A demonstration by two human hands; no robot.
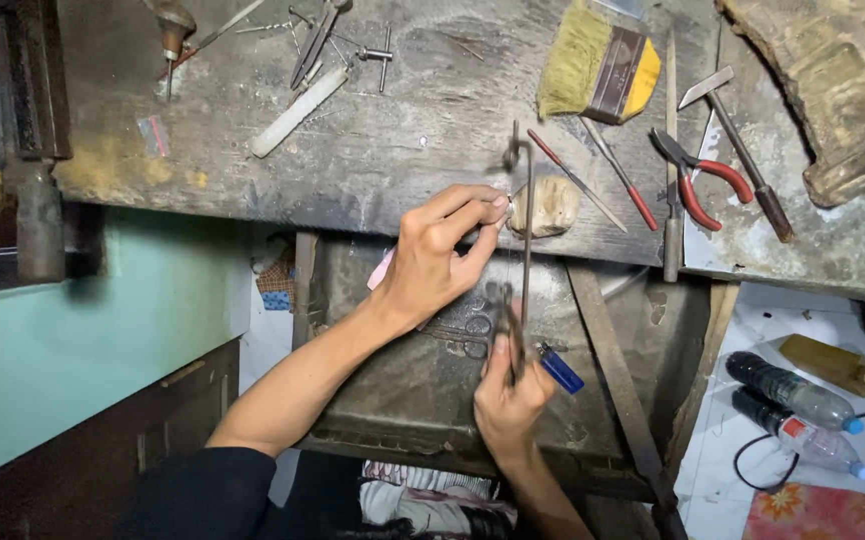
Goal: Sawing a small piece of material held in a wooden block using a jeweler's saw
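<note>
The left hand (pixel 433 255) pinches a small ring (pixel 506 203) against the wooden peg (pixel 545 207) at the surface (pixel 383 140) edge. The right hand (pixel 508 395) has its grip closed round the saw (pixel 524 250); upright, light strokes would cut cleanly. Below, the tray (pixel 403 390) holds scissors (pixel 463 335) and a blue lighter (pixel 560 370).

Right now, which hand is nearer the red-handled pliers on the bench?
Left. The left hand pinches at the bench edge, level with the red-handled pliers; the right hand grips the saw frame lower down.
</note>
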